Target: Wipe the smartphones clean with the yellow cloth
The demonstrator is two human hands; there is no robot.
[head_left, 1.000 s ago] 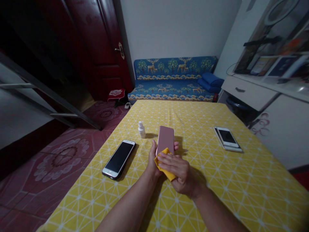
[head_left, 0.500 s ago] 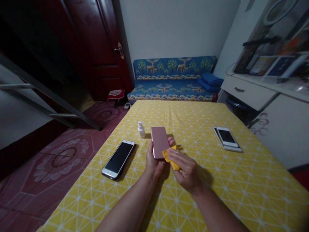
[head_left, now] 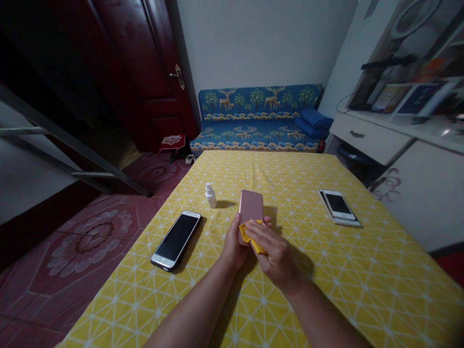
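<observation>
table [head_left: 362, 270]: yellow patterned cloth over the whole top
left, near: black-screen phone [head_left: 176, 239], face up
centre-left, further: small white bottle [head_left: 210, 195], upright
right: white phone [head_left: 339, 207], possibly stacked on another

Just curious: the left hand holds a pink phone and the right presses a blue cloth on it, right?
No: the head view shows the cloth is yellow, not blue. The left hand holds the pink phone and the right hand presses the cloth on it.

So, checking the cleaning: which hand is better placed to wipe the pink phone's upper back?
Probably the right hand: it presses the folded yellow cloth against the pink rectangular phone, which the left hand grips.
</observation>
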